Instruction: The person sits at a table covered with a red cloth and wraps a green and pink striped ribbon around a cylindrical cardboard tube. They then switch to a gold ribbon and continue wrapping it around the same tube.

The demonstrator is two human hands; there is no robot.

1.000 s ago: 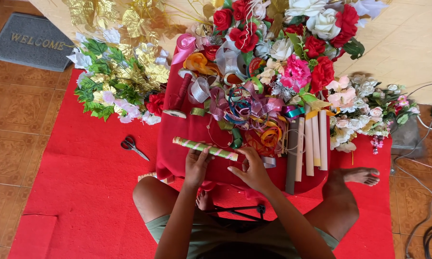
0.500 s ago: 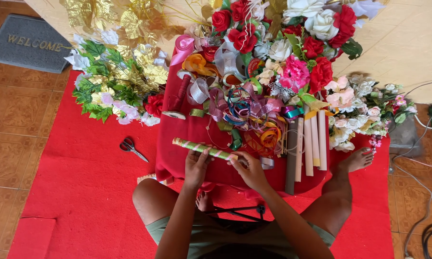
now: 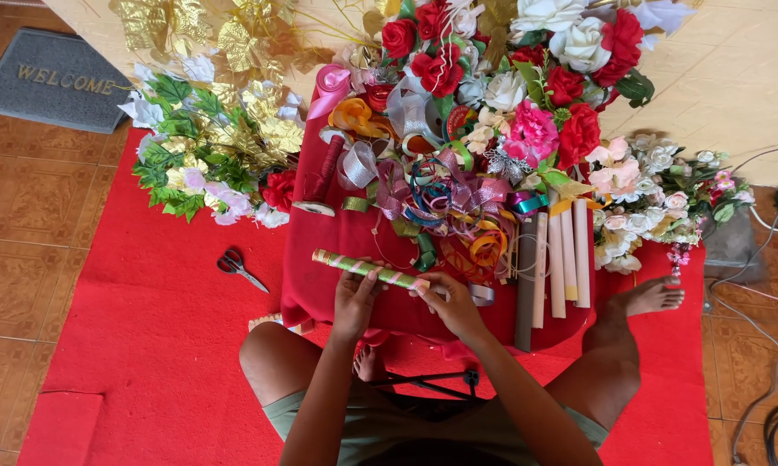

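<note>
On the near edge of the red-draped worktop (image 3: 337, 242): both hands hold a thin wrapped stick (image 3: 367, 270). Stick lies nearly flat, tilted slightly, far end up-left, near end down-right. Covered in spiral wrap, green/pink/cream bands, gold-ish tip at the left end.

Left hand (image 3: 355, 292): fingers curled over the stick's middle, gripping from below. Right hand (image 3: 452, 299): fingers closed around the right end, thumb side on top. Hands close together, not touching as far as I can tell.

Around it:
- heap of curled ribbons (image 3: 445, 203) just behind the stick, mixed colours
- row of plain paper-wrapped rolls (image 3: 557, 263) to the right, lying parallel, one dark
- artificial flowers (image 3: 527, 78) red/white/pink at the back
- green and gold leaf sprays (image 3: 203, 129) at left
- scissors (image 3: 238, 267) on the red mat (image 3: 130, 345), left of the worktop, well apart from the hands
- grey doormat (image 3: 56, 79) top-left on the tile floor

Person sits cross-legged, knees either side of the worktop.
</note>
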